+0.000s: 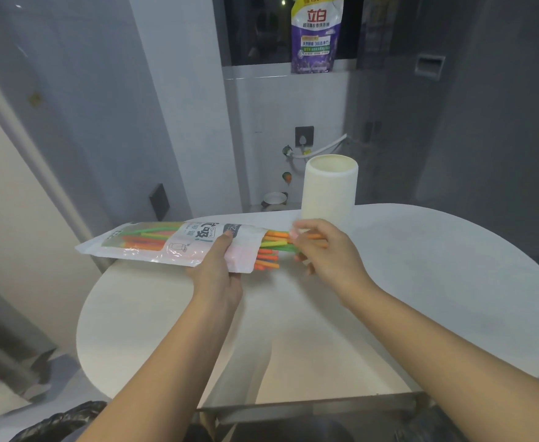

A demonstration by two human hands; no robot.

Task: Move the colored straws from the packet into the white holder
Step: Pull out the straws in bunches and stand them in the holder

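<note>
My left hand [218, 271] grips the straw packet [153, 242] near its open right end and holds it level above the white table [421, 282]. Orange, green and yellow straws [269, 253] stick out of that opening. Around the ends of a few of these straws, my right hand [322, 250] has its fingers curled. The white holder [329, 186], a tall open cylinder, stands upright on the table just behind my right hand; no straws show above its rim.
The table's rounded far edge runs behind the holder. Past it stands a tiled wall with a tap and hose [312, 148], and a purple detergent pouch [314, 33] hangs at the window. A black bag [60, 422] lies at the lower left.
</note>
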